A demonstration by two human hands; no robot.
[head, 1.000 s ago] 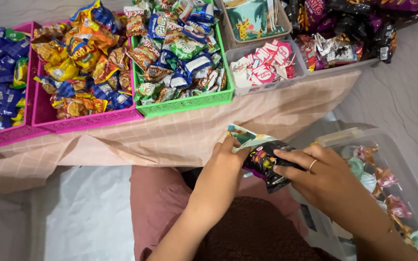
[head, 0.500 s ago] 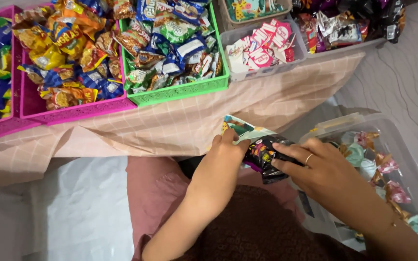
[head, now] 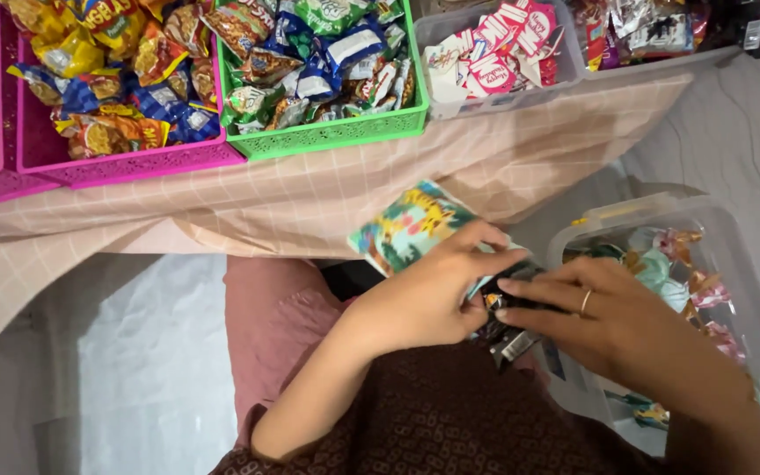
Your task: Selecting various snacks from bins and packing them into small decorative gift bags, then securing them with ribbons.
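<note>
Left hand (head: 433,299): being closed over the colourful pouch (head: 411,227), thumb and fingers pinching its near edge; pouch being held just above the lap, in front of the draped table edge
Right hand (head: 604,321): being curled around the dark snack packets (head: 507,330), ring showing on one finger; fingers narrow, packets being pressed against the left hand
Dark snack packets: being kept between both hands, touching the pouch's lower edge (whether they are partly inside it cannot be told)
Handling: pouch judged light and floppy, thin film or paper, likely to crumple; best being taken at the open edge; packets judged light, crinkly, a bit slippery, contents possibly crushable, so best being gripped flat across the bundle
Clear plastic bin (head: 741,255): being kept just right of the hands, wrapped sweets lying inside
Green basket (head: 336,136): being filled with mixed snack bags, on the table, well apart from the hands
Pink basket (head: 125,158): beside the green one, orange and blue bags inside
Tablecloth (head: 248,202): peach checked, hanging over the table edge
</note>
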